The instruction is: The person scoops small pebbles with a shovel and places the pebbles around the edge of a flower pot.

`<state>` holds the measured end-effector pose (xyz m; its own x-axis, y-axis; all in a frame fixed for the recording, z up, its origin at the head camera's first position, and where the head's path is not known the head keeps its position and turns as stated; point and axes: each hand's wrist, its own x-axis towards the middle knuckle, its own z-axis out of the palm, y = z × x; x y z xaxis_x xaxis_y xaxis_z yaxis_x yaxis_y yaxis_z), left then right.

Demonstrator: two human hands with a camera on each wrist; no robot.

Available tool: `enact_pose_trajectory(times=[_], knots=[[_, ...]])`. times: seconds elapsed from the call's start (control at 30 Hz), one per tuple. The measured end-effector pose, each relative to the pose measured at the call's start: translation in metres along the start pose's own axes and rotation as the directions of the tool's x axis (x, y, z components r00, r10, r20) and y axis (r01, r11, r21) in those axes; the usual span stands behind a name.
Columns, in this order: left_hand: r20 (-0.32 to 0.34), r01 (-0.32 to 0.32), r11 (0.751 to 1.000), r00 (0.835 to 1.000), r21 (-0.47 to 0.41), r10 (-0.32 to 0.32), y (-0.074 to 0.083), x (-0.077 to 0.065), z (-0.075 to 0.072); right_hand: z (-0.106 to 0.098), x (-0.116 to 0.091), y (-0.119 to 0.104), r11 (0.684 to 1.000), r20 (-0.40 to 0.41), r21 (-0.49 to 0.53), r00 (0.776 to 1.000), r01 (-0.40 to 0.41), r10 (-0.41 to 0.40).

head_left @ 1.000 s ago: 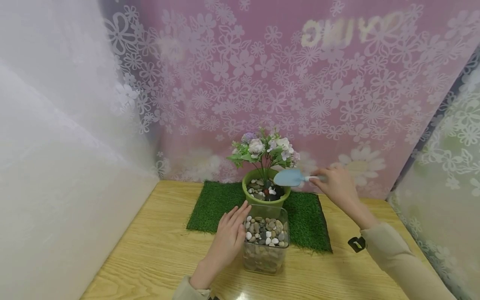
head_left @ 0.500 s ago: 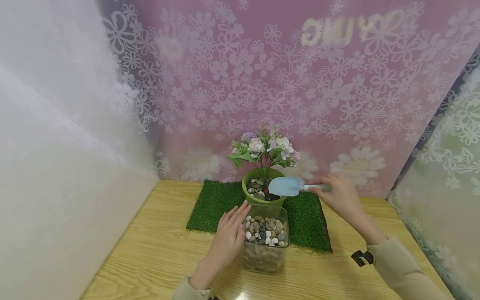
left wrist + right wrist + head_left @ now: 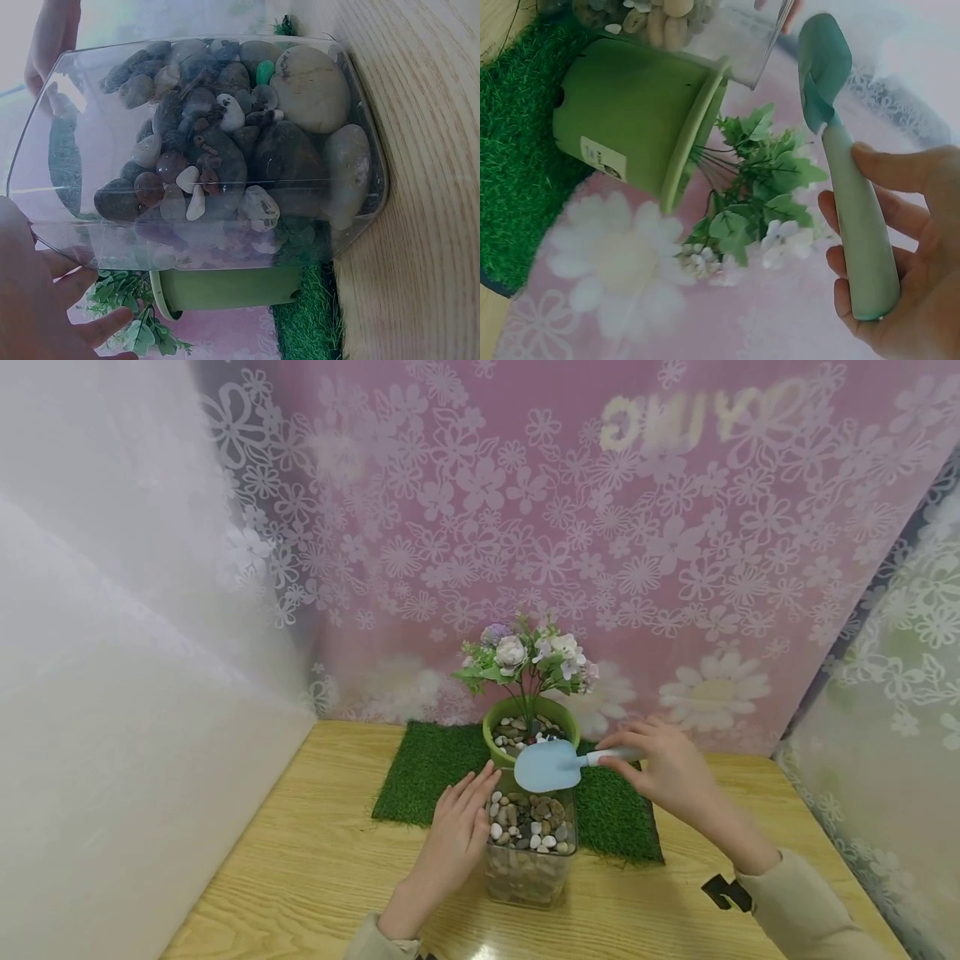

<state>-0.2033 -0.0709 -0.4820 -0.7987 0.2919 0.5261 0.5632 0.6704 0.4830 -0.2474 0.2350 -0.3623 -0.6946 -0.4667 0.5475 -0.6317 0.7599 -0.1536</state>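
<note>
In the head view, my right hand (image 3: pixel 667 772) grips the pale handle of a small light-blue garden trowel (image 3: pixel 547 766). Its blade hangs over the far rim of a clear plastic box (image 3: pixel 525 881), in front of a green flowerpot (image 3: pixel 491 735). Nothing shows on the blade. My left hand (image 3: pixel 453 822) rests with extended fingers along the box's left side. Pebbles (image 3: pixel 517 827) of white, brown and dark grey fill the lower part of the box. More stones lie in the pot around the stems of a flowering plant (image 3: pixel 528 660). The right wrist view shows fingers and thumb around the trowel handle.
A green turf mat (image 3: pixel 427 777) lies under the pot on a wooden table (image 3: pixel 300 877). A pink flower-printed curtain (image 3: pixel 480 527) hangs right behind the pot. A whitish sheet (image 3: pixel 135 693) closes off the left side, and a floral one (image 3: pixel 900 693) the right.
The trowel has come from above the pot toward me and a little left, over the box's far edge, with its blade turned more flat to view. My left hand stays put.
</note>
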Motion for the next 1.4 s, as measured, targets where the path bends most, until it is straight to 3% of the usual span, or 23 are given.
enact_pose_trajectory(times=[0.17, 0.3, 0.43, 0.67, 0.8, 1.07, 1.3, 1.4], knots=[[-0.012, -0.012, 1.000, 1.000, -0.003, 0.012, 0.000, 0.001, 0.000, 0.001, -0.001, -0.008, 0.983, 0.005, -0.052, 0.984, 0.178, -0.178], [-0.013, -0.014, 1.000, 1.000, -0.007, 0.014, 0.000, 0.001, 0.000, 0.003, 0.001, -0.014, 0.943, 0.011, -0.091, 0.947, 0.319, -0.320], [-0.002, -0.009, 1.000, 1.000, -0.024, 0.009, 0.001, 0.002, -0.001, 0.006, 0.004, -0.021, 0.905, 0.006, -0.117, 0.912, 0.408, -0.410], [-0.015, -0.020, 1.000, 1.000, -0.013, 0.020, 0.001, 0.001, 0.000, 0.014, 0.007, -0.032, 0.870, -0.028, -0.133, 0.876, 0.474, -0.481], [-0.013, -0.020, 1.000, 1.000, -0.014, 0.020, 0.001, 0.001, 0.001, 0.018, 0.007, -0.037, 0.841, -0.021, -0.193, 0.855, 0.506, -0.519], [0.005, -0.012, 0.999, 1.000, -0.042, 0.012, 0.002, 0.002, 0.000, 0.021, 0.008, -0.042, 0.812, 0.034, -0.273, 0.849, 0.515, -0.527], [0.007, -0.007, 0.999, 1.000, -0.035, 0.008, -0.001, 0.001, 0.000, 0.021, 0.006, -0.052, 0.764, 0.012, -0.267, 0.795, 0.587, -0.606], [-0.006, -0.017, 1.000, 1.000, -0.024, 0.017, -0.001, 0.000, 0.001, 0.026, 0.007, -0.052, 0.780, -0.009, -0.217, 0.798, 0.586, -0.602]])
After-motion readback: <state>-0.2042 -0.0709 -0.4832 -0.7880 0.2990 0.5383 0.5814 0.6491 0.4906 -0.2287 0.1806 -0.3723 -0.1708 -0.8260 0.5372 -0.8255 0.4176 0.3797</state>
